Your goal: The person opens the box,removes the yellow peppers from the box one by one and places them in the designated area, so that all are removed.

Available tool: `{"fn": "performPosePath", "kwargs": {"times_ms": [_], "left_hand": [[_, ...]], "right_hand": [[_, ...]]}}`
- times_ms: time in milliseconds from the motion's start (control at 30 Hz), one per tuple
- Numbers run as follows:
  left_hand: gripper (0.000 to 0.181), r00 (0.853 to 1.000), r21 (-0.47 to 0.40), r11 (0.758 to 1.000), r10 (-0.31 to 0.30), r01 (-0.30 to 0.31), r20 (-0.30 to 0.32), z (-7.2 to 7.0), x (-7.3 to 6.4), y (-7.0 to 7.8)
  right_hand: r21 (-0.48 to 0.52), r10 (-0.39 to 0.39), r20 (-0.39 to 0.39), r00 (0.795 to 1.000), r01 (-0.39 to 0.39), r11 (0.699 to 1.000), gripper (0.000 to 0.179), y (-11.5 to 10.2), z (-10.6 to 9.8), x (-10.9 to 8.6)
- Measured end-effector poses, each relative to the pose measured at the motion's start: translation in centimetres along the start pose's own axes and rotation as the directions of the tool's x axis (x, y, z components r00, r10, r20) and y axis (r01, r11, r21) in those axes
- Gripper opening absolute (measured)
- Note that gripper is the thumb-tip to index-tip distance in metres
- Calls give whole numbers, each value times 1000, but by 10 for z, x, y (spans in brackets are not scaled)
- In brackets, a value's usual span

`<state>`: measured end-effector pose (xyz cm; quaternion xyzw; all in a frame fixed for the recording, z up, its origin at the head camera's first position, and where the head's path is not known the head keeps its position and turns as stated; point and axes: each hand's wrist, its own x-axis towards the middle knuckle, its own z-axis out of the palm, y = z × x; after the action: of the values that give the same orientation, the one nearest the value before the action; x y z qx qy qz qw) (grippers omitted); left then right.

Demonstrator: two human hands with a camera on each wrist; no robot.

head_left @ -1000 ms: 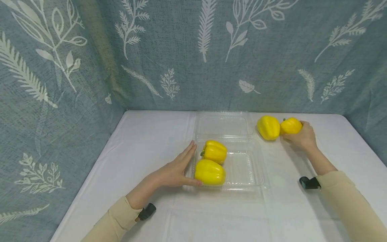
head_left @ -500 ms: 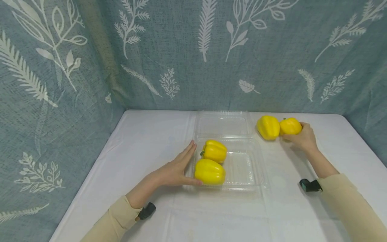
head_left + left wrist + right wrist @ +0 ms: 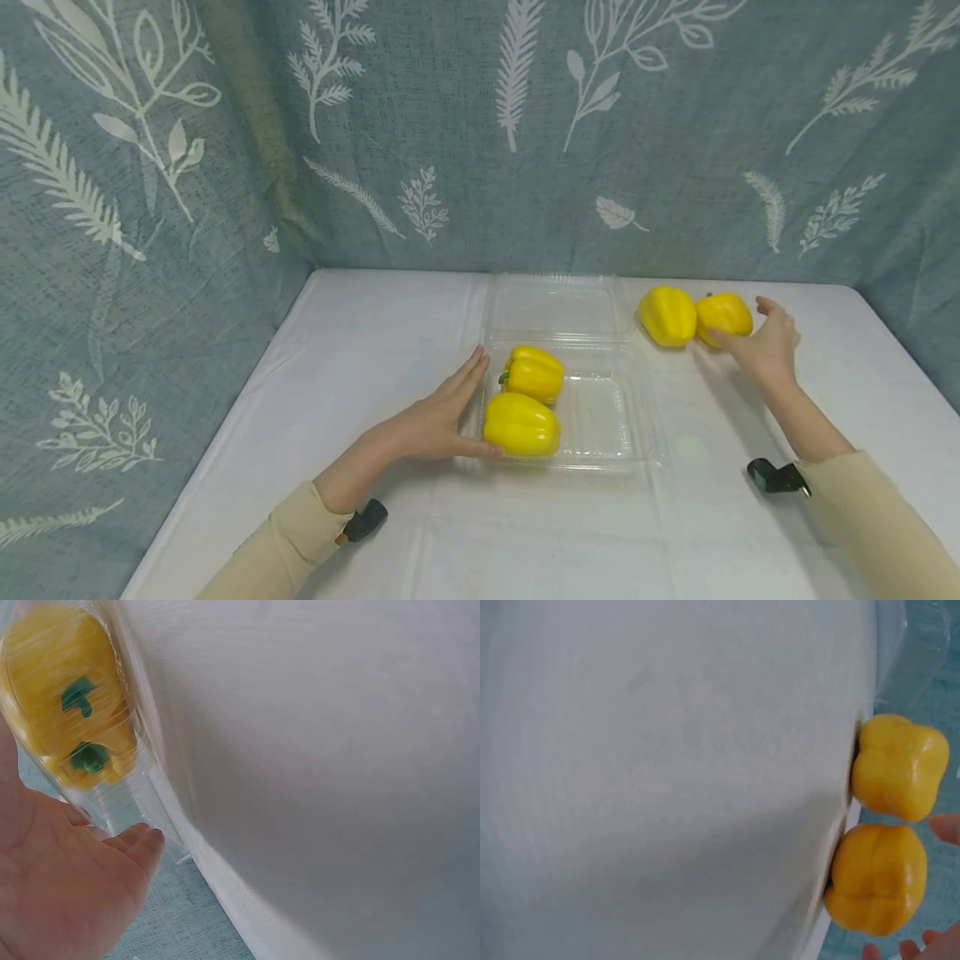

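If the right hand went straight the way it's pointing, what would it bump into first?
Most likely the rightmost yellow bell pepper. It sits in front of the right hand, between thumb and fingers. The thumb may be touching it already; I can't tell for sure.

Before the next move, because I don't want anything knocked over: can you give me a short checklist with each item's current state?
1. Lid folded back: ok.
2. Room in the box: ok, its right side is bare.
3. Left hand at the box's left edge: ok; how firmly it presses: cannot tell.
4. Right hand gripping the rightmost pepper: not ok, its fingers stand off to the right.
5. That pepper clear of its neighbour: cannot tell, they look about touching.
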<state>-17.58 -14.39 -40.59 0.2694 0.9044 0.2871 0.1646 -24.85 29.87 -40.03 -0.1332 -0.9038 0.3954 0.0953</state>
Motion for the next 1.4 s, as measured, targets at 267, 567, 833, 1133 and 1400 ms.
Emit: {"fn": "performPosePath", "kwargs": {"times_ms": [267, 567, 833, 1133, 1400], "left_hand": [[126, 1000, 1, 1000, 4, -4, -7, 1, 0, -1], [128, 1000, -1, 1000, -16, 16, -2, 3, 1, -3], [128, 1000, -6, 1000, -21, 21, -1, 3, 2, -3], [128, 1000, -14, 1000, -21, 21, -1, 1, 2, -1], [127, 1000, -19, 1000, -12, 12, -3, 0, 1, 0]], "right_hand": [[52, -44, -91, 995, 48, 997, 79, -15, -1, -16], [193, -99, -47, 994, 106, 975, 76, -39, 6, -37], [224, -237, 77, 969, 214, 951, 73, -62, 17, -56], [310, -334, 274, 902, 246, 918, 74, -82, 34, -77], [352, -422, 382, 822, 293, 889, 72, -90, 54, -88]]}}
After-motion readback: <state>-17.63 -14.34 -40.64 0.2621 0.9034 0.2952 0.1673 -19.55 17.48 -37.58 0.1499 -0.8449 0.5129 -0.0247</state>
